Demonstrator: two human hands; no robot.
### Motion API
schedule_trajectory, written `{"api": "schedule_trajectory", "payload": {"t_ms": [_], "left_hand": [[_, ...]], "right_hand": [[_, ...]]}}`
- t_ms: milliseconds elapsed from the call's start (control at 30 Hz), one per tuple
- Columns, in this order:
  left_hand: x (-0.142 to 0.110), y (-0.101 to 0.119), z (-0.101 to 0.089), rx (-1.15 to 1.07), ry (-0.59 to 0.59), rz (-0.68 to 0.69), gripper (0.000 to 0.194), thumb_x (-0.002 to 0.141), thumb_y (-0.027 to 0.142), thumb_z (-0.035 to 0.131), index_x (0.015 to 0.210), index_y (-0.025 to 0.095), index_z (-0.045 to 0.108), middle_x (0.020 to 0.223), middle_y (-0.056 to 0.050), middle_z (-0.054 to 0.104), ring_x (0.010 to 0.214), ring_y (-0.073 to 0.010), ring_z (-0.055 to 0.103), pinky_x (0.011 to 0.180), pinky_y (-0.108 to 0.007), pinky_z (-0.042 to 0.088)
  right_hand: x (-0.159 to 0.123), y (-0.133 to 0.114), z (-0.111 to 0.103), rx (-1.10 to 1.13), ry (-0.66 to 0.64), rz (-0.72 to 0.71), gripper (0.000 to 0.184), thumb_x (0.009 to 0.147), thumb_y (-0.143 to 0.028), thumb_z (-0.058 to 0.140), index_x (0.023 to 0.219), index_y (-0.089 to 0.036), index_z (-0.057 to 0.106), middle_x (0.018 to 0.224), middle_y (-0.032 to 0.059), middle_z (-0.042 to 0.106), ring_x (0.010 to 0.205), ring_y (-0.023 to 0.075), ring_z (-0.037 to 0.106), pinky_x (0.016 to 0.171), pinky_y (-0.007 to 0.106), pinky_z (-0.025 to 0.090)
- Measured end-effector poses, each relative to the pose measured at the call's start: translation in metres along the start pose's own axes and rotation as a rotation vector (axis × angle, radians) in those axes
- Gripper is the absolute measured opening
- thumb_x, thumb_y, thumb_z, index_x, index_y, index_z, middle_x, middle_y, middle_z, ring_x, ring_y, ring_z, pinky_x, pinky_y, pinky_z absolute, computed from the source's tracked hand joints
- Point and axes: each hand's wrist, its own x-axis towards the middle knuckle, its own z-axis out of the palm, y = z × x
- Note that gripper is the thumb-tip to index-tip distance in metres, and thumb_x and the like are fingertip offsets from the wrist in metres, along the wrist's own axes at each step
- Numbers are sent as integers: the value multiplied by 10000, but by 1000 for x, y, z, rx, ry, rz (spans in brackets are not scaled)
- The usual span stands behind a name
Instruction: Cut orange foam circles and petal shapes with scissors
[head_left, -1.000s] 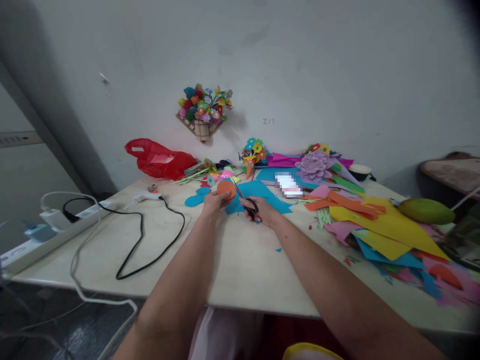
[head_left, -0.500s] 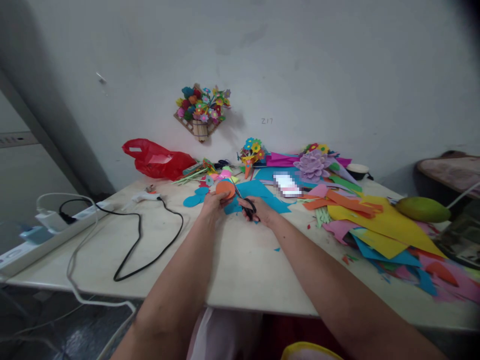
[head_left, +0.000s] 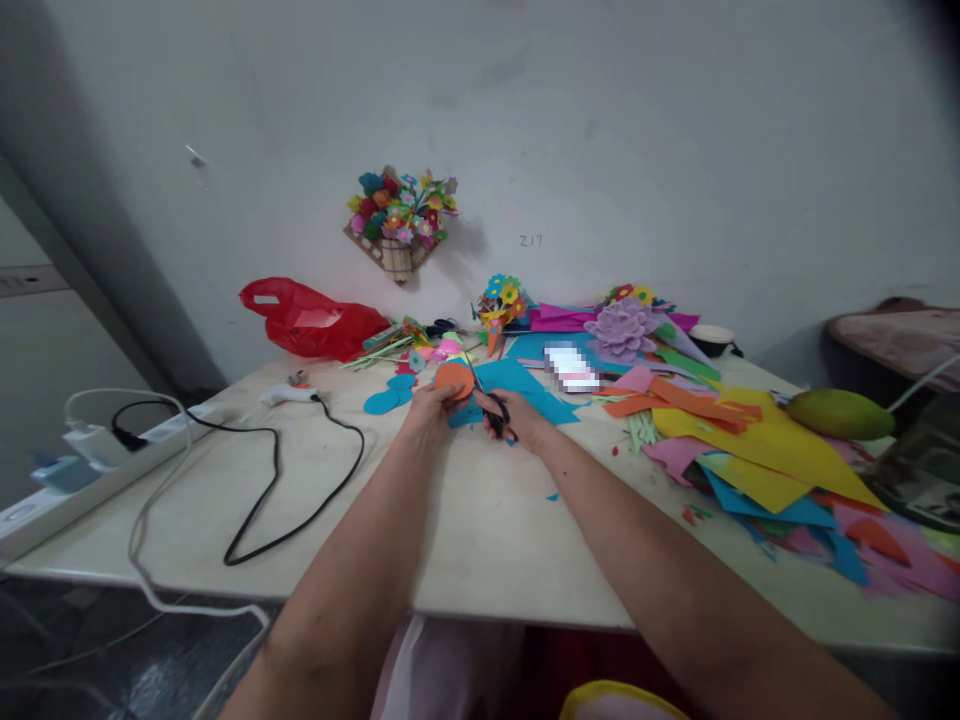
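My left hand pinches a round orange foam piece above the table. My right hand is closed round the black handles of a pair of scissors, whose blades reach up against the right edge of the orange piece. Blue foam sheets lie just behind both hands, and blue round cut-outs lie to the left of them.
A glue gun with a black cord lies at left, near a power strip. A red bag sits at the back. Coloured foam sheets pile up at right beside a mango. Paper flowers line the wall.
The hands stay in the same spot, with the orange piece turned slightly in the left hand against the scissors. The view has drifted a little to the right.
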Motion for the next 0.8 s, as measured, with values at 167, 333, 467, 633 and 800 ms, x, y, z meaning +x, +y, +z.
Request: {"api": "schedule_trajectory", "payload": {"t_ms": [167, 333, 467, 633, 800], "left_hand": [[2, -2, -2, -3, -16, -4, 308, 663, 12, 853, 921, 147, 754, 820, -83, 813, 710, -216, 791, 642, -277, 664], [2, -2, -2, -2, -15, -3, 370, 654, 32, 864, 988, 153, 759, 845, -76, 818, 765, -234, 818, 674, -288, 674], [1, -2, -1, -14, -13, 8, 329, 646, 24, 847, 937, 149, 759, 851, -92, 824, 783, -244, 820, 690, -298, 677], [0, -2, 0, -18, -35, 15, 297, 648, 28, 841, 900, 152, 745, 835, -92, 818, 727, -221, 795, 661, -288, 660], [0, -4, 0, -24, -24, 22, 360, 633, 36, 850, 954, 164, 749, 851, -91, 823, 831, -267, 828, 706, -320, 680]], "right_hand": [[-1, 0, 0, -2, -1, -1, 358, 1094, -292, 730, 787, -202, 568, 528, -45, 630, 359, 68, 539, 307, 145, 257], [-1, 0, 1, 2, -5, -12, 351, 1076, -322, 745, 794, -197, 578, 530, -46, 625, 363, 70, 538, 313, 145, 262], [-1, 0, 0, 6, 2, -15, 346, 1054, -347, 760, 798, -191, 586, 539, -30, 636, 374, 78, 548, 316, 150, 266], [-1, 0, 0, -1, 0, -22, 326, 1060, -367, 760, 833, -195, 601, 541, -38, 637, 377, 77, 545, 313, 148, 259], [0, 0, 0, -10, 13, -18, 335, 1060, -374, 769, 836, -198, 593, 552, -39, 638, 387, 73, 548, 321, 148, 259]]}}
